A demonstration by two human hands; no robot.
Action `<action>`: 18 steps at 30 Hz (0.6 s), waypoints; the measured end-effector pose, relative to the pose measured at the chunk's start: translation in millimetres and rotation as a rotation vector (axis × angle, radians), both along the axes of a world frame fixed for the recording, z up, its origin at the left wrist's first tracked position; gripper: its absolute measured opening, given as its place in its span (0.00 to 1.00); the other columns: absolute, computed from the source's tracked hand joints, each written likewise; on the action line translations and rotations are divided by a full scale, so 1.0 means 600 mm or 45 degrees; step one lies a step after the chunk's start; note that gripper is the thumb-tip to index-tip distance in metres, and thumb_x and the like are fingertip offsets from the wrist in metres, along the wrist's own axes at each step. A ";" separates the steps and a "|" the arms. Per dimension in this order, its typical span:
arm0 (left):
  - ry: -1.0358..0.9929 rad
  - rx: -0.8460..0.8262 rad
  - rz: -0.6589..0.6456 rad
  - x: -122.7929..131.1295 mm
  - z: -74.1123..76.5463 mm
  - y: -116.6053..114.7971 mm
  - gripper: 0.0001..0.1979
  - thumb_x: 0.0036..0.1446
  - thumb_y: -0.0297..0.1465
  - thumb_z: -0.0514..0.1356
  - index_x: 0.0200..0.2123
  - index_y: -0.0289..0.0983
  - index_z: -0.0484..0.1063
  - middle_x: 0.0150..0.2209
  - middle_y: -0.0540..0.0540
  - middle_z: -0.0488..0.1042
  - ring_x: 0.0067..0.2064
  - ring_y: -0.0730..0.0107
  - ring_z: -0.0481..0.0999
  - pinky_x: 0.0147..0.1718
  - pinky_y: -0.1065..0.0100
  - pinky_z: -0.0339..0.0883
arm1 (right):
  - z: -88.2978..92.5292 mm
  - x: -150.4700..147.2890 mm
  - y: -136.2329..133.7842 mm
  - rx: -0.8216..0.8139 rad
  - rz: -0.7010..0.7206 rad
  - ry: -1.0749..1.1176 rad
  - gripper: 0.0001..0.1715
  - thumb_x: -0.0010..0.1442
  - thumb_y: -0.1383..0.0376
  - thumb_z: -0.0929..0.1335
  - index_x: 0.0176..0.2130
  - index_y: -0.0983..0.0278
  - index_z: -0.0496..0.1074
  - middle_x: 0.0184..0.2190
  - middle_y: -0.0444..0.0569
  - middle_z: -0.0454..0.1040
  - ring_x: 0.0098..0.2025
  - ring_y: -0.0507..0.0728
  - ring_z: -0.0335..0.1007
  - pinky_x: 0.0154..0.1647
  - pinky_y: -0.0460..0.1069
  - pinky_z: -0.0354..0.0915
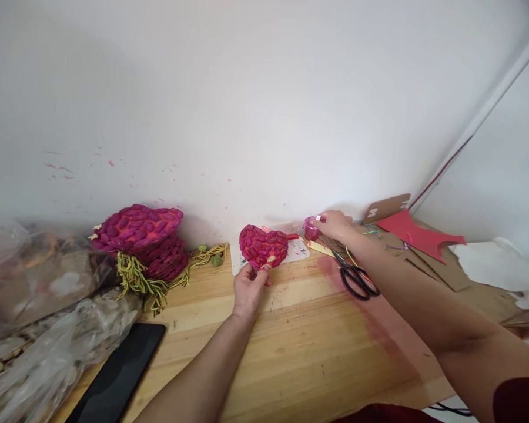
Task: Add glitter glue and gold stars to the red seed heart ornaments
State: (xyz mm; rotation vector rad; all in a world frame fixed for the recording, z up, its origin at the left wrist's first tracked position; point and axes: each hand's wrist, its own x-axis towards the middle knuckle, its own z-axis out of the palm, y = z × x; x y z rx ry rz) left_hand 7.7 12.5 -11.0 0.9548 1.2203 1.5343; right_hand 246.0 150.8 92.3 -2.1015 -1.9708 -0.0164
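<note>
My left hand (249, 287) pinches the lower edge of a heart-shaped piece (263, 246) covered with magenta seeds, holding it upright above the wooden table (300, 335). My right hand (332, 225) reaches to the back of the table near the wall, its fingers closed around a small pink container (311, 228). A white card (296, 251) lies flat behind the heart.
A stack of magenta seed-covered hearts (143, 238) with yellow-green tassels (145, 282) sits at the left. Black scissors (355, 277) lie under my right forearm. Red paper (417, 235) and brown cardboard (445, 267) lie at the right. Plastic bags (39, 317) and a dark tablet (119, 376) lie at the left.
</note>
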 end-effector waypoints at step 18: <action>0.108 -0.013 0.002 -0.006 -0.006 -0.001 0.17 0.49 0.44 0.67 0.29 0.37 0.71 0.21 0.54 0.69 0.22 0.75 0.67 0.23 0.73 0.59 | -0.015 -0.028 -0.152 0.612 0.262 1.354 0.21 0.63 0.46 0.67 0.40 0.60 0.76 0.30 0.47 0.77 0.32 0.56 0.72 0.34 0.51 0.66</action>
